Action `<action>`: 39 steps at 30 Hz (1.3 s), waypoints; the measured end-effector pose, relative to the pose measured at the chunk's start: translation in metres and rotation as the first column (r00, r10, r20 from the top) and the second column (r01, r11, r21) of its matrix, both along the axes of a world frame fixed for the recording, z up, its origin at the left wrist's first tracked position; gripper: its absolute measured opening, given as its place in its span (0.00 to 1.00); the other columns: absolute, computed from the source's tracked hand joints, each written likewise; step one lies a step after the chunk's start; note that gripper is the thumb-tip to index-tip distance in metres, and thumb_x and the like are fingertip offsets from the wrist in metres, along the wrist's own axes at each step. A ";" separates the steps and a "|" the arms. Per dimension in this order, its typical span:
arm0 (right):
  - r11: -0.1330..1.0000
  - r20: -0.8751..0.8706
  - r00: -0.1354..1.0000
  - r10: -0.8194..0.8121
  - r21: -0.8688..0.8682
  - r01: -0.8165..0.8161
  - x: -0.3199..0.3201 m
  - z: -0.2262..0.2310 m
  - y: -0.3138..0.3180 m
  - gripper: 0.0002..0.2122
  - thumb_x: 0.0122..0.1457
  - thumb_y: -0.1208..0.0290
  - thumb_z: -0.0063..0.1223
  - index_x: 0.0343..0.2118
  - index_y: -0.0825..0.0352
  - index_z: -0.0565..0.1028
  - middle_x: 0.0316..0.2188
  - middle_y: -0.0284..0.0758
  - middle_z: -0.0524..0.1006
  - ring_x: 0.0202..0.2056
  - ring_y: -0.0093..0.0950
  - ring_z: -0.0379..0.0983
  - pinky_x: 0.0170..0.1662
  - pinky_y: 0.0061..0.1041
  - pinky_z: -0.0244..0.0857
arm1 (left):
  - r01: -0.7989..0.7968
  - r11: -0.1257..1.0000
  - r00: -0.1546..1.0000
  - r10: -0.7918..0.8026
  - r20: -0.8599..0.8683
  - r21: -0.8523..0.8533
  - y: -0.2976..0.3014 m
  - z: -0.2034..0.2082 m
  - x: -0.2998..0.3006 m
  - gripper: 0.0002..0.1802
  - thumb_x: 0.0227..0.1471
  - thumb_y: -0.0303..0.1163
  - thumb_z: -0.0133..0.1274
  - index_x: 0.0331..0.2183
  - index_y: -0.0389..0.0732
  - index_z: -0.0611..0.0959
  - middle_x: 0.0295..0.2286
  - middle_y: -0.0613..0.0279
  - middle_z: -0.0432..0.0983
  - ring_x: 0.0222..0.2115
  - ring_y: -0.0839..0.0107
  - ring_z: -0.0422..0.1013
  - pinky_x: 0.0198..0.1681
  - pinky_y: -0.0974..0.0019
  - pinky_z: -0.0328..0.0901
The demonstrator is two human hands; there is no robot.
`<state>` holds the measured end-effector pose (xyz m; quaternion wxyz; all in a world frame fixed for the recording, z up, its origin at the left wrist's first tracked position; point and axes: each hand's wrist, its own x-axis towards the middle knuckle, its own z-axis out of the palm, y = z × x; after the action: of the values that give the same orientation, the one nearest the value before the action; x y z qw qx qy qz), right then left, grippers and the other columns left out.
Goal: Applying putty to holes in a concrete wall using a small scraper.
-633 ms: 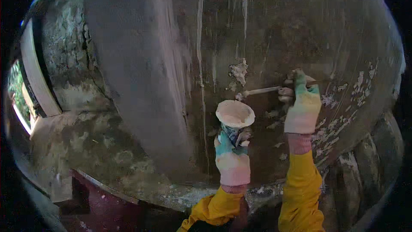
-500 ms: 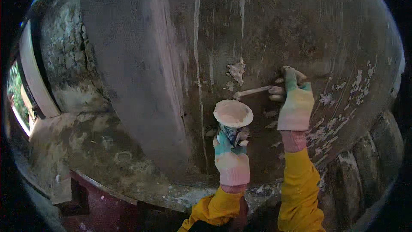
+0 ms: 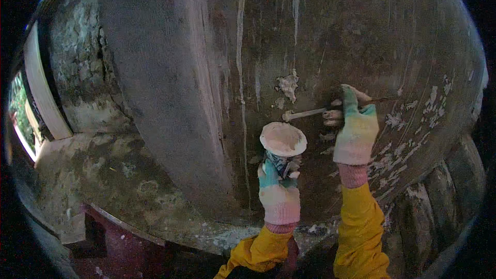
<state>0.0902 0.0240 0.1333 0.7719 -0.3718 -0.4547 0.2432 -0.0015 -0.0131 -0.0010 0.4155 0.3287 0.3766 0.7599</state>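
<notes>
My left hand (image 3: 279,188), in a knitted glove of teal, white and pink, is closed round the underside of a small round bowl (image 3: 283,140). Pale paste lies inside the bowl, and its rim is coated white; crumpled dark material shows beneath it. In my right hand (image 3: 354,124), gloved alike with bare fingertips showing, is a slim stick-like tool (image 3: 307,113), held nearly level. Its pale left end carries a small lump just above the bowl's far rim. A thin dark end sticks out to the right. Behind both hands rises a curved grey-brown wall (image 3: 320,36).
A patch of pale paste (image 3: 288,85) clings to the wall above the bowl. White drips (image 3: 240,62) and flaking marks (image 3: 403,150) cover other parts. A stained ledge (image 3: 134,170) runs below at left, beside a dark red panel (image 3: 126,248). Rounded stonework (image 3: 439,201) stands at right.
The bowl and both hands sit marginally lower, and the view has shifted slightly. The tool's left end stays close above the bowl's rim. Both grips look the same.
</notes>
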 end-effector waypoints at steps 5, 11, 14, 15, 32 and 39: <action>0.997 -0.009 0.998 -0.070 0.045 0.070 0.002 -0.003 -0.004 0.10 0.60 0.68 0.48 0.40 0.68 0.71 0.25 0.34 0.74 0.20 0.20 0.71 0.22 0.18 0.66 | 0.125 0.992 0.854 -0.116 0.507 0.015 0.002 -0.002 -0.001 0.12 0.57 0.35 0.42 0.41 0.43 0.73 0.35 0.66 0.73 0.32 0.74 0.68 0.29 0.70 0.63; 0.995 -0.010 0.996 -0.092 0.036 0.093 0.005 -0.006 0.003 0.10 0.59 0.67 0.50 0.38 0.68 0.71 0.24 0.35 0.75 0.19 0.23 0.73 0.20 0.19 0.67 | 0.063 0.998 0.950 -0.061 0.307 0.005 0.002 0.001 0.003 0.13 0.57 0.39 0.42 0.40 0.43 0.73 0.31 0.67 0.73 0.30 0.73 0.67 0.29 0.71 0.62; 0.996 -0.038 0.997 -0.063 0.060 0.065 0.007 -0.006 0.004 0.10 0.59 0.67 0.50 0.38 0.68 0.71 0.25 0.35 0.75 0.19 0.23 0.73 0.20 0.19 0.67 | 0.087 0.995 0.940 -0.099 0.328 0.052 0.005 -0.003 0.003 0.13 0.57 0.39 0.43 0.39 0.42 0.73 0.31 0.67 0.72 0.31 0.73 0.67 0.30 0.71 0.62; 0.997 -0.082 0.995 -0.062 0.046 0.066 0.007 -0.006 0.004 0.10 0.59 0.67 0.51 0.38 0.68 0.71 0.25 0.35 0.75 0.19 0.23 0.73 0.19 0.19 0.67 | 0.035 0.998 0.977 -0.045 0.209 0.049 0.007 -0.005 0.003 0.13 0.54 0.36 0.45 0.40 0.41 0.73 0.33 0.64 0.71 0.32 0.70 0.68 0.31 0.69 0.63; 0.994 -0.023 0.995 -0.099 0.047 0.100 0.010 -0.004 0.003 0.13 0.59 0.61 0.49 0.37 0.67 0.72 0.23 0.30 0.74 0.18 0.18 0.68 0.20 0.16 0.62 | 0.252 0.958 0.739 -0.282 0.611 0.137 -0.002 0.008 -0.002 0.15 0.57 0.38 0.44 0.44 0.41 0.69 0.33 0.58 0.72 0.31 0.68 0.71 0.29 0.69 0.66; 0.992 -0.024 0.994 -0.106 0.060 0.107 0.007 -0.003 0.007 0.11 0.60 0.63 0.49 0.39 0.67 0.71 0.23 0.32 0.74 0.18 0.19 0.68 0.19 0.17 0.62 | 0.380 0.912 0.641 -0.379 0.668 0.153 -0.017 -0.017 0.003 0.18 0.58 0.39 0.43 0.48 0.43 0.67 0.36 0.59 0.71 0.32 0.69 0.71 0.29 0.69 0.66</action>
<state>0.0969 0.0305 0.1303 0.7995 -0.3692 -0.4333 0.1917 0.0012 -0.0302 -0.0176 0.6747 0.0964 0.1197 0.7220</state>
